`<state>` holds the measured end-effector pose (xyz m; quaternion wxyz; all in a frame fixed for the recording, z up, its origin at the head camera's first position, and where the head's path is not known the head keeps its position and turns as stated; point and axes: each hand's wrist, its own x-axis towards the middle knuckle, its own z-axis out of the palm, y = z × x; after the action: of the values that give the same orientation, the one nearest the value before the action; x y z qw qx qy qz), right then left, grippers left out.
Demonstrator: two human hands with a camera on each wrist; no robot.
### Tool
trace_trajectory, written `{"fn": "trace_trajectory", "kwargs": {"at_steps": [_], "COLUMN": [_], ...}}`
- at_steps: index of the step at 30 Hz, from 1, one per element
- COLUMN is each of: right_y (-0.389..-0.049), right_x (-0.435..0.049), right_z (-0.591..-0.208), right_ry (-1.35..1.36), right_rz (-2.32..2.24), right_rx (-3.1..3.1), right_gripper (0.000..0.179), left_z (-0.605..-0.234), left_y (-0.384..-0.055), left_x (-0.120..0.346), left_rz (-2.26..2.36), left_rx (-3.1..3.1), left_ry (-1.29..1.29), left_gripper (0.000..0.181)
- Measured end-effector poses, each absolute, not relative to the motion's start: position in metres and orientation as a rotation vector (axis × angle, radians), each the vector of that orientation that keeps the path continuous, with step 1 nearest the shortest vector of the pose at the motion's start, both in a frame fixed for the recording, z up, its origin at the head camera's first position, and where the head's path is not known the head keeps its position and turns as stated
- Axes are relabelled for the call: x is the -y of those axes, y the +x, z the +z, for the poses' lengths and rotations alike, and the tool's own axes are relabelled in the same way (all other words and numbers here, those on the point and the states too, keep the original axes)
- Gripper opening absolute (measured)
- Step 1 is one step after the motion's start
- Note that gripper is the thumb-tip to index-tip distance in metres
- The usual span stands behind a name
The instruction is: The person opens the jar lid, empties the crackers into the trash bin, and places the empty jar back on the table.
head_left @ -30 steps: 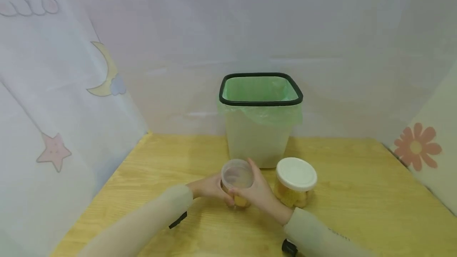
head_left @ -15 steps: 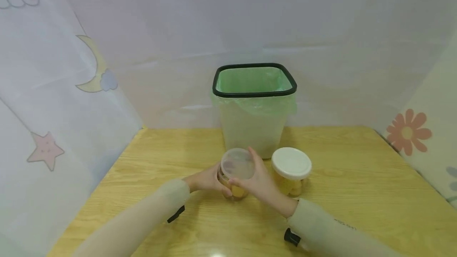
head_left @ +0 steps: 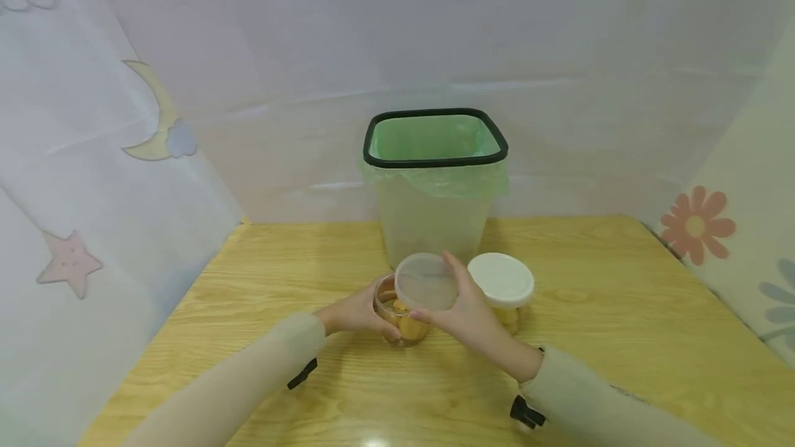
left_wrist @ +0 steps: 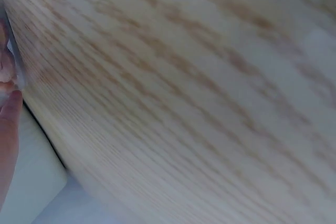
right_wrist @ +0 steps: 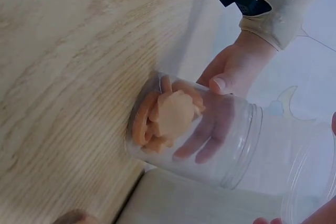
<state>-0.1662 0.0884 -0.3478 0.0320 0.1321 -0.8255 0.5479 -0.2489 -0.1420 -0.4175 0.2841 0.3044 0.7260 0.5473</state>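
Note:
A clear screw-top jar (head_left: 411, 328) stands on the table with several orange-brown pieces inside, some with scalloped edges. My left hand (head_left: 355, 312) holds it around the side; through the wall in the right wrist view, fingers of that hand show behind the jar (right_wrist: 210, 135). The translucent round lid (head_left: 425, 283) is off the jar's mouth, tilted, just above and to the right. My right hand (head_left: 473, 310) grips this lid by its rim between thumb and fingers. Only a fingertip (left_wrist: 11, 109) of the left hand appears in the left wrist view.
Right of the hands is a second jar with a white lid (head_left: 500, 279) and yellowish pieces, partly hidden by my right hand. Behind stands a bin (head_left: 435, 209) with a black rim and green liner. A printed cloth (head_left: 298, 88) hangs behind the wooden table (head_left: 279, 274).
My right hand has lifted the lid off the jar and moved it up and to the right, which uncovers the jar's mouth. The left hand keeps its hold. The head view has shifted slightly.

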Motion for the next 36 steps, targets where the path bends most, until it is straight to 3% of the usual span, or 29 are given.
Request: {"fn": "trace_trajectory", "kwargs": {"at_steps": [36], "right_y": [-0.153], "right_x": [-0.131], "right_z": [-0.326], "right_ry": [0.375], "right_rz": [1.519], "right_rx": [2.529], "right_gripper": [0.098], "left_z": [-0.416], "left_y": [-0.245], "left_x": [0.140], "left_rz": [1.435], "left_rx": [-2.065], "left_ry": [0.760], "left_gripper": [0.100]}}
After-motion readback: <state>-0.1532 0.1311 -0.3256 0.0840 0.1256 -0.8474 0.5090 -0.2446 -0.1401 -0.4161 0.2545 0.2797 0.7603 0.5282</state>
